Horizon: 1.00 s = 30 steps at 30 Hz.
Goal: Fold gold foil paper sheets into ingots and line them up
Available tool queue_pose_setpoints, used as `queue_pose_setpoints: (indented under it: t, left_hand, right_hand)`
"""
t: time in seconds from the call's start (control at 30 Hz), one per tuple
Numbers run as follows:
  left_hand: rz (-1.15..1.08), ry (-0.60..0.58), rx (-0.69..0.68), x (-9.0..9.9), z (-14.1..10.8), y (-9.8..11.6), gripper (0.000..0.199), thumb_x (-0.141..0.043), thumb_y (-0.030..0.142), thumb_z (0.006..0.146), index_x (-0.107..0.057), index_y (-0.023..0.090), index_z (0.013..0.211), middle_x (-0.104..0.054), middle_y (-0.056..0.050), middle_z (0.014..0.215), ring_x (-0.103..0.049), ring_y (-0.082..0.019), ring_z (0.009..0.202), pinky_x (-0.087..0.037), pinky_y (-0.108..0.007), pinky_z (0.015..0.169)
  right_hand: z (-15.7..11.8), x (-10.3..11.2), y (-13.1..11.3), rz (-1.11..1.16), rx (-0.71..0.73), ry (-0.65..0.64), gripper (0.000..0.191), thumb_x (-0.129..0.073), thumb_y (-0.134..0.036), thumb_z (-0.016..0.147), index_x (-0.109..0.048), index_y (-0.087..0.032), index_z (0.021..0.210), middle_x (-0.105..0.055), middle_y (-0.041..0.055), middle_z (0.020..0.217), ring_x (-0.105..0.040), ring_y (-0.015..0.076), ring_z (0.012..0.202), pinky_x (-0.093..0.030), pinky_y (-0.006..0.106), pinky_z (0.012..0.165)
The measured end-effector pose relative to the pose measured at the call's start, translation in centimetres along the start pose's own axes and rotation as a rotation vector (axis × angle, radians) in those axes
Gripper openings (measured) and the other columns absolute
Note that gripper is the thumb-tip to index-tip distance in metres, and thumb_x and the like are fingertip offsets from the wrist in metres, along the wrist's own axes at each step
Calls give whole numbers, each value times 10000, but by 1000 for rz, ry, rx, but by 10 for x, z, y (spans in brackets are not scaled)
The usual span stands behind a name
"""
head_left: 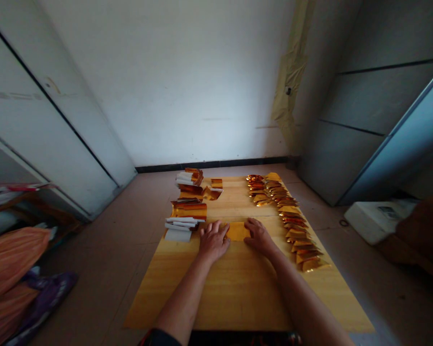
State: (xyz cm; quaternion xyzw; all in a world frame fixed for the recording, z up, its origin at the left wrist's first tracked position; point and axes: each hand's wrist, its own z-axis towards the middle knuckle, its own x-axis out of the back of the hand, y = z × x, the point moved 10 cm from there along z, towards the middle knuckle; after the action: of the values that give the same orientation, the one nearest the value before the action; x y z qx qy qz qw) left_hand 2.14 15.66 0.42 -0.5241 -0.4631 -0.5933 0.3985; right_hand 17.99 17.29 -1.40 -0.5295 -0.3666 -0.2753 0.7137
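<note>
A flat sheet of gold foil paper (237, 231) lies on the wooden board between my two hands. My left hand (214, 241) rests palm down over the sheet's left end, with its fingers spread. At the opposite end, the bent fingers and thumb of my right hand (260, 237) grip the sheet's edge. Just left of my left hand is a row of loose foil sheets (189, 210), some with their white backs (178, 234) up. To the right of my right hand, folded gold foil pieces (299, 234) overlap in a long row.
Another group of folded foil pieces (258, 190) lies at the board's far right. Two loose foil pieces (212, 193) sit near its far left. The wooden board (234, 298) stands before a white wall (202, 86). Cabinets flank it, and a white box (370, 221) is on the right.
</note>
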Motion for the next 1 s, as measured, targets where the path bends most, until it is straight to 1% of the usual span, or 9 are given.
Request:
queue_pose_setpoints:
  t: [0.07,0.13,0.23,0.33,0.47,0.6,0.77,0.87,1.0]
  left_hand:
    - [11,-12,0,-2,1,-1,499,-402,351,840,-424,400,1336,-395,-14,1422,-389,-270,1206,-335,-446,927]
    - [19,-23,2,-3,1,-2,512,-395,309,840,-411,403,1343,-383,-8,1432,-391,-263,1205,-335,-442,928]
    - [24,-37,3,-2,0,-2,522,-394,289,840,-401,404,1349,-376,1,1437,-386,-261,1208,-330,-439,939]
    - [6,-36,-6,0,-2,0,541,-450,358,818,-402,388,1357,-372,-4,1435,-361,-282,1223,-321,-444,955]
    - [-40,-4,-6,4,-2,0,570,-519,455,783,-432,370,1340,-390,-19,1421,-362,-294,1219,-320,-457,954]
    - [-56,7,0,2,-1,-3,517,-501,484,814,-455,381,1319,-403,-13,1410,-370,-290,1220,-323,-458,959]
    - [-60,24,-16,1,0,-4,532,-514,534,805,-461,383,1312,-411,-17,1403,-375,-289,1216,-322,-465,968]
    - [-64,-3,-24,0,1,-6,590,-566,561,759,-459,392,1314,-405,-17,1405,-372,-299,1218,-324,-472,971]
    - [-66,-21,-29,-1,4,-9,550,-551,540,783,-462,407,1309,-416,-12,1402,-371,-292,1222,-321,-472,974]
  right_hand:
    - [0,1,-1,3,21,-14,479,-574,-104,641,-634,-150,1115,-506,145,1314,-443,261,1234,-347,378,1042]
    - [0,2,-5,-3,66,-27,424,-541,-67,648,-660,-156,1045,-535,133,1277,-466,242,1206,-362,351,1026]
    - [-2,3,-12,-29,117,-15,331,-483,-53,712,-681,-177,946,-577,112,1212,-490,215,1168,-373,331,1005]
    - [-4,3,-13,-65,107,-12,298,-524,-126,757,-667,-168,1015,-536,135,1276,-453,237,1212,-345,365,1026]
    - [-8,1,-13,-77,89,-46,395,-681,-298,697,-640,-169,1069,-474,150,1338,-416,276,1242,-339,404,1026]
    - [-9,3,-12,-86,95,-46,320,-652,-296,743,-639,-213,1052,-501,114,1315,-431,250,1226,-344,403,1008]
    - [-8,6,-14,-131,116,-51,363,-645,-307,767,-623,-208,1115,-500,121,1318,-428,248,1221,-350,387,994]
    - [-7,9,-16,-145,106,-69,331,-643,-317,772,-642,-223,1089,-520,105,1297,-450,246,1188,-367,375,967]
    - [-5,13,-17,-161,98,-86,280,-647,-345,774,-666,-260,1040,-544,74,1266,-464,244,1157,-373,377,935]
